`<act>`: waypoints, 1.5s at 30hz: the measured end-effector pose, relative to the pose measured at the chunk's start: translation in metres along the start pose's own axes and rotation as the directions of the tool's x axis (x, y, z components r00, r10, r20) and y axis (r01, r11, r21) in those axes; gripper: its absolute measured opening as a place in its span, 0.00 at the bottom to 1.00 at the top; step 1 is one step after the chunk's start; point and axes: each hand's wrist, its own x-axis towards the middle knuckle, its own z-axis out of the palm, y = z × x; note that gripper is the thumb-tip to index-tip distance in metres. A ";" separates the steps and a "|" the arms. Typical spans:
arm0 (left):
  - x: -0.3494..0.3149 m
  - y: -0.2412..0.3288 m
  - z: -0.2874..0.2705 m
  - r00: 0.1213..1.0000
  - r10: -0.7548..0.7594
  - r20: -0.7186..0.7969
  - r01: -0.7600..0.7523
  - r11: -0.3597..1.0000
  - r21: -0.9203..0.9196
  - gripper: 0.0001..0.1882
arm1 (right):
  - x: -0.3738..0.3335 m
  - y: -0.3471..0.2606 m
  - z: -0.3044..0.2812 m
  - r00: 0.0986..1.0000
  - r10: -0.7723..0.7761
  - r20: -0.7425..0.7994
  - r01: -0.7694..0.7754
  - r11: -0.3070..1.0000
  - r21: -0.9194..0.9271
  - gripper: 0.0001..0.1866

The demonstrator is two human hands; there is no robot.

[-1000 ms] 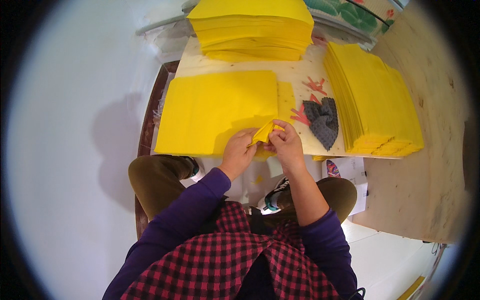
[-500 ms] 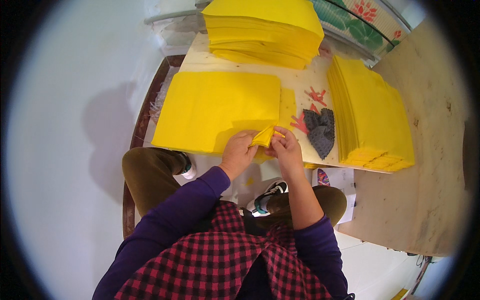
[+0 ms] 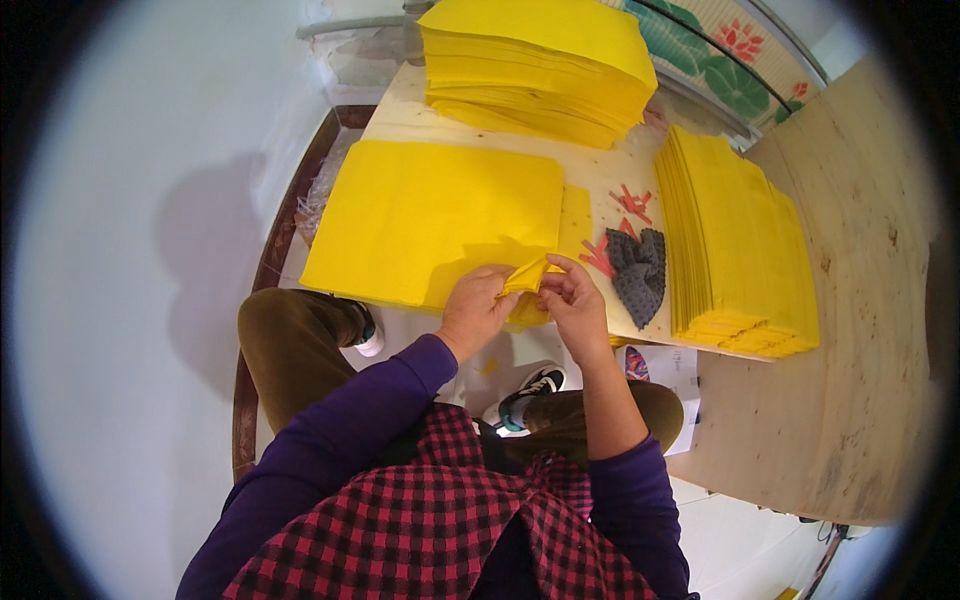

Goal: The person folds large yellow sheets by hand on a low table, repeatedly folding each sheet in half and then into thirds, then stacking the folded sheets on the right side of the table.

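My left hand (image 3: 473, 312) is closed on a folded yellow sheet (image 3: 523, 281), holding it at the near right corner of a flat yellow stack (image 3: 430, 205). Bent fingers of my right hand (image 3: 577, 308) pinch the other side of that fold. Whether the fold is a corner of the stack's top sheet or a separate piece, I cannot tell. To the right of my right hand lies a crumpled dark grey dotted cloth (image 3: 637, 278), with several red strips (image 3: 632, 203) just beyond it.
A tall stack of yellow sheets (image 3: 535, 75) stands at the table's (image 3: 400, 115) far side, and another stack (image 3: 745, 240) at the right. A wooden board (image 3: 800, 430) lies further right. Below the table are my knees (image 3: 300, 340) and shoes; a white wall (image 3: 120, 300) is on the left.
Both hands keep hold of the yellow fold, which has turned slightly between my fingers. The whole view has shifted a little.
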 end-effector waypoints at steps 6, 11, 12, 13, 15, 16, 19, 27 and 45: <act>-0.001 -0.001 0.002 0.999 0.024 -0.026 -0.023 0.999 0.022 0.14 | 0.002 0.002 0.001 0.998 -0.056 0.000 0.056 0.998 -0.020 0.25; -0.001 0.001 0.001 0.996 0.066 -0.052 -0.067 0.998 -0.008 0.16 | 0.004 0.000 -0.001 0.989 -0.149 -0.016 0.133 0.923 -0.361 0.26; -0.001 0.001 0.001 0.999 0.036 -0.028 -0.036 0.999 -0.006 0.16 | 0.005 -0.002 0.000 0.970 -0.243 -0.012 0.210 0.858 -0.468 0.27; -0.001 0.001 0.001 0.999 0.029 -0.022 -0.029 1.000 -0.010 0.16 | 0.006 -0.004 0.000 0.943 -0.334 0.004 0.277 0.775 -0.568 0.27; -0.001 0.000 0.001 0.999 0.028 -0.023 -0.028 1.000 -0.010 0.16 | 0.008 -0.010 0.001 0.883 -0.464 0.067 0.373 0.609 -0.700 0.28; -0.002 0.000 0.001 0.999 0.032 -0.031 -0.032 0.999 -0.007 0.16 | 0.009 -0.014 0.000 0.858 -0.502 0.108 0.408 0.538 -0.737 0.28; -0.003 -0.001 0.002 0.999 0.030 -0.037 -0.030 1.000 0.008 0.17 | 0.015 -0.021 -0.001 0.793 -0.567 0.225 0.508 0.409 -0.758 0.24; -0.002 0.000 0.001 0.999 0.037 -0.012 -0.036 0.999 0.027 0.17 | 0.029 -0.024 -0.008 0.861 -0.404 0.310 0.505 0.609 -0.612 0.11; 0.002 0.001 0.002 0.998 0.065 0.019 -0.065 0.998 0.017 0.13 | 0.038 -0.018 -0.016 0.817 -0.358 0.452 0.575 0.557 -0.599 0.10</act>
